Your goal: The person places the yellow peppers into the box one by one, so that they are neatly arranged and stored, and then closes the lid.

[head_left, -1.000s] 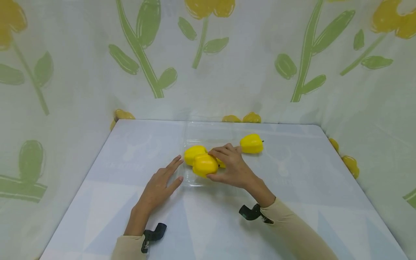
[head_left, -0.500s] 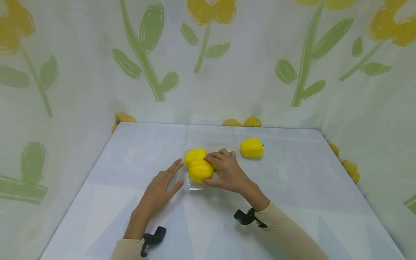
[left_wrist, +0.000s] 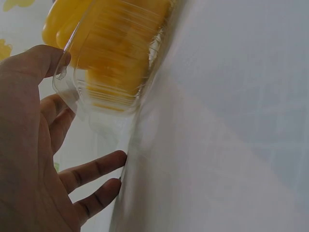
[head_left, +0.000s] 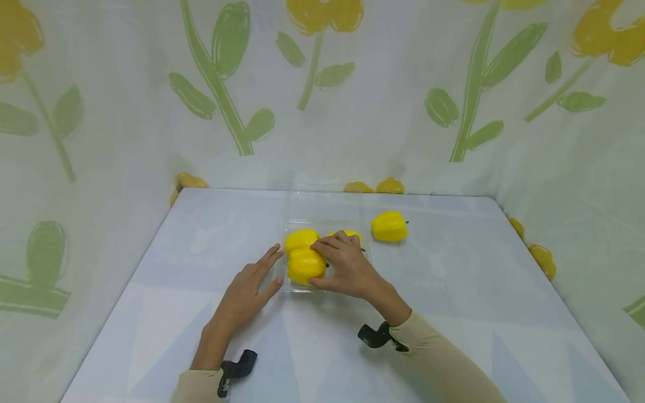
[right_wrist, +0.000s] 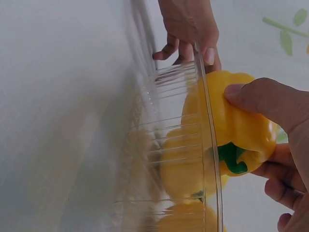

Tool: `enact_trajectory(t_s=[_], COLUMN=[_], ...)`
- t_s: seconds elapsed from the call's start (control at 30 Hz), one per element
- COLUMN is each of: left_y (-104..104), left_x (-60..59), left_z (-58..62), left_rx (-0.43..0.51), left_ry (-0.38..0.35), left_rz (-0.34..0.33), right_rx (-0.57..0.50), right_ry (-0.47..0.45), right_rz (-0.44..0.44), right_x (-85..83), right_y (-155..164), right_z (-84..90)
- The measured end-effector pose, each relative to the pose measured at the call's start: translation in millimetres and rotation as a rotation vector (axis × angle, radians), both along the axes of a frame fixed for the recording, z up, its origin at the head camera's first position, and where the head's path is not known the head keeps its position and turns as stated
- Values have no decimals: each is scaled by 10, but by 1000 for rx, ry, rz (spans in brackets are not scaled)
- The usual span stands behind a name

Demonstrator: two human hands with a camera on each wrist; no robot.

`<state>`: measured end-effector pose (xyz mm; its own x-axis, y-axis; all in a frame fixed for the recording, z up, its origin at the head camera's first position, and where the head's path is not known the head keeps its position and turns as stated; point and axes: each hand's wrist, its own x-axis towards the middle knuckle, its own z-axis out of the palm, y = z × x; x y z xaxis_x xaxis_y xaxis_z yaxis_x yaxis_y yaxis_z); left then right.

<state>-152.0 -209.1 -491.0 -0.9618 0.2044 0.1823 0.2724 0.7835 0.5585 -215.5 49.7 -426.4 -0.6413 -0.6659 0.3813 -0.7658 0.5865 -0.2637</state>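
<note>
Head view: your right hand (head_left: 345, 268) grips the near pepper (head_left: 304, 267), likely light, slick, best held by its sides; your straight-fingered left hand (head_left: 248, 286) touches the clear tub (right_wrist: 173, 73).

A white desk (head_left: 453, 274) patterned in pale blue carries a clear plastic clamshell (head_left: 325, 208) toward twelve o'clock; directly on it, at the clamshell's two o'clock, lies a yellow bell pepper (head_left: 389, 226).

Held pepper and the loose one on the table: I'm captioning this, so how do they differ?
The right hand grips the held pepper; the loose pepper is untouched. The held pepper is partly inside the clear container; the loose pepper lies outside it. Both are yellow peppers.
</note>
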Motion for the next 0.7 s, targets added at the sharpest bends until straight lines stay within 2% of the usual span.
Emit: enact_trajectory(t_s=[0.23,0.7], left_y=[-6,-5], left_x=[-3,-8], left_z=[9,5], left_rx=[2,15], left_ry=[-5,-10], left_rz=[-3,-11], right_rx=[7,36], right_ry=[18,-20], right_rz=[3,-21], right_x=[-23,-28], right_y=[-34,-77], right_z=[-33,-85])
